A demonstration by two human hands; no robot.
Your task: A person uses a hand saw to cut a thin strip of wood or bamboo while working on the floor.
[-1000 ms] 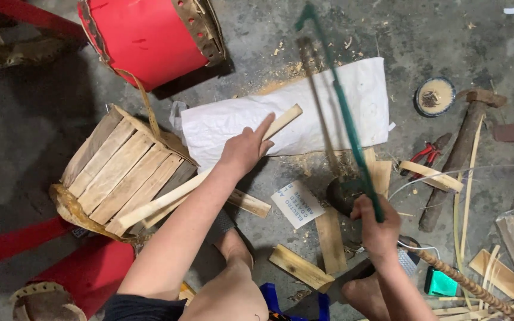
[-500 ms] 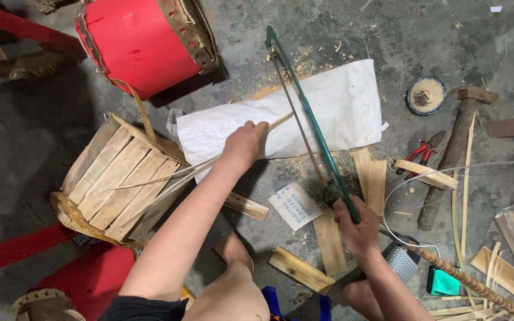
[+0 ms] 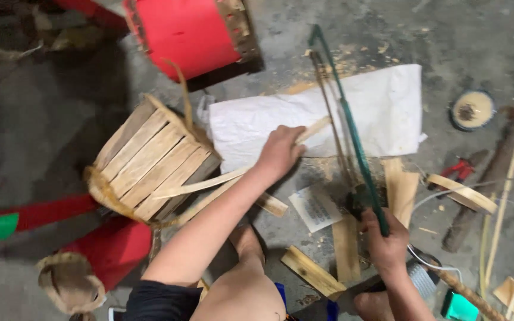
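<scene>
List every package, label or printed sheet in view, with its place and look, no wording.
White woven sack: flat on the floor under the left hand, rectangular, creased.
Printed paper slip: floor between the forearms, beside the right hand, small, white with dark print.
Teal packet: bottom right edge, partly cut off.

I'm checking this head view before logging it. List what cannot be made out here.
- Left hand: covers the middle of the wood strip; the grip is hidden.
- Right hand: wraps the saw handle, hiding it.
- Saw teeth: blurred, too fine.
- Red drum: top cut off by the frame edge.
- Paper slip: print too small.
</scene>
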